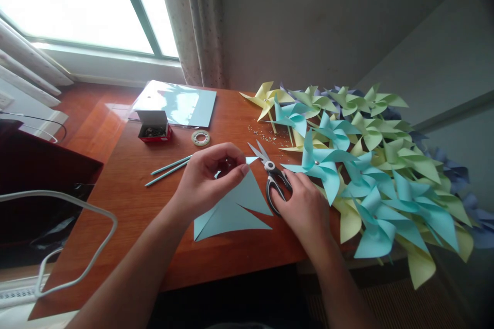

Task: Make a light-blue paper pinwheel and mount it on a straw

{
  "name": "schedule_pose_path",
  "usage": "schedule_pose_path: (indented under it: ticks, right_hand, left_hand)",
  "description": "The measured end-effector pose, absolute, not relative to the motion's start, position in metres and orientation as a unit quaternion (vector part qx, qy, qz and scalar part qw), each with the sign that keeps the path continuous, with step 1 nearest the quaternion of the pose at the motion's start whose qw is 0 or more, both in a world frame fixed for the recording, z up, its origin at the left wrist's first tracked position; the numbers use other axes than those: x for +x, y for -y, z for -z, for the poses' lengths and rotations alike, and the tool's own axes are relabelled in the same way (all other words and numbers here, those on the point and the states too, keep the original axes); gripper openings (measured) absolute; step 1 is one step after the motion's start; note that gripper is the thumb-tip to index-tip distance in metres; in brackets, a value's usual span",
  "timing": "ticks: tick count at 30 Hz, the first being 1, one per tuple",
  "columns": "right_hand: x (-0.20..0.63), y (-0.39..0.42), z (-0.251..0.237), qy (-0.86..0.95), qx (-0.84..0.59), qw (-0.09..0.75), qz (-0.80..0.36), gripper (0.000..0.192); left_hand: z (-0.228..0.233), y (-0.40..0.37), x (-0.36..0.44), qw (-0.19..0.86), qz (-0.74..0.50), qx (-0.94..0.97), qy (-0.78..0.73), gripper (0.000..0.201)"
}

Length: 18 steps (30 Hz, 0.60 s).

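Note:
A light blue paper square [235,211], cut in from its corners, lies on the wooden table [131,200]. My left hand [210,177] pinches one of its upper points between thumb and fingertips. My right hand [303,205] rests on the black handles of a pair of scissors [272,175], whose blades lie apart on the table pointing away from me. Whether the fingers sit inside the handle loops is unclear.
A large heap of blue, green and yellow paper pinwheels [366,164] covers the table's right side. Two thin blue sticks [170,169], a tape roll [200,138], a small open box [154,126], blue paper sheets [181,103] and scattered small pins [266,136] lie beyond.

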State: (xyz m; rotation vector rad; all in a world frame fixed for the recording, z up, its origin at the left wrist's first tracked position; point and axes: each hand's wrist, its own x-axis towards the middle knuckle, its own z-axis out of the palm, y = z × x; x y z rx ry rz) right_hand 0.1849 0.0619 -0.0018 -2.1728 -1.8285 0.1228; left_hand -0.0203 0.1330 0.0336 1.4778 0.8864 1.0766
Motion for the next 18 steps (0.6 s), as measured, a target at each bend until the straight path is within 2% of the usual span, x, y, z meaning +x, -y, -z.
schedule_pose_path:
  ticks: [8, 18]
  right_hand:
    - [0.183, -0.061, 0.0015, 0.656, -0.749, 0.096, 0.002, 0.035]
    - [0.1814, -0.0606, -0.0029, 0.657, -0.748, 0.086, -0.041, 0.037]
  left_hand:
    - [-0.038, -0.1315, -0.0202, 0.539, -0.448, 0.613, -0.364, 0.014]
    - [-0.0365, -0.1319, -0.0151, 0.546, -0.473, 0.582, -0.374, 0.019]
